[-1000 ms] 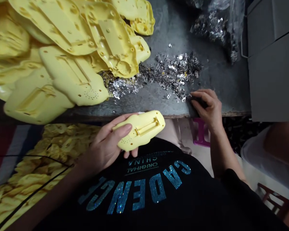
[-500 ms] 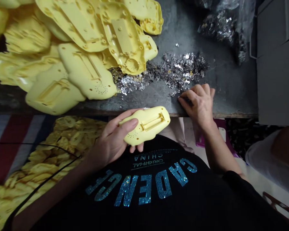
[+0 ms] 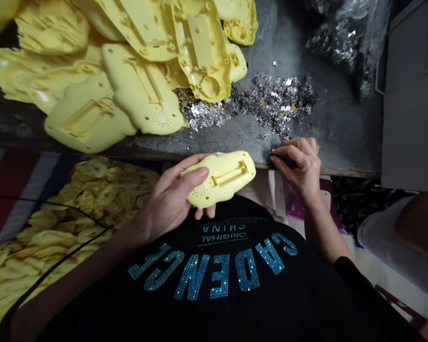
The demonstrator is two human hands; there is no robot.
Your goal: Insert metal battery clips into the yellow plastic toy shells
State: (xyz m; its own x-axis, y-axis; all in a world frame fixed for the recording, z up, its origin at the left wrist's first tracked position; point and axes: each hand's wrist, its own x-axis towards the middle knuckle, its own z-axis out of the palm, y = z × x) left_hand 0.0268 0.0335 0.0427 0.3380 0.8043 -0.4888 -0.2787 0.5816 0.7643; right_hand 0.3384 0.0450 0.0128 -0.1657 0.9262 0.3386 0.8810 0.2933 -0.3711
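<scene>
Left hand [image 3: 174, 192]: fingers wrapped around a yellow shell [image 3: 221, 179], held up before the black shirt [image 3: 217, 318], grip essentially unchanged. Right hand [image 3: 301, 164]: had shifted from the rim of the metal heap to the near edge of the surface [image 3: 331, 130]; thumb and forefinger almost met, with a faint glint at the tips, but whether they held a piece could not be told. Judged to be a picking-out stage; no metal was made out in the shell's recess. Shell: smooth matte plastic, waisted outline, oblong recess, cluster of pinholes. Surface: dull grey, scuffed. Farther back, the metal heap [image 3: 278, 99] lay loose, shiny and angular, beside overlapping yellow casings [image 3: 139, 111]. Farthest: a crumpled clear bag [image 3: 374, 42] containing similar bright pieces.
</scene>
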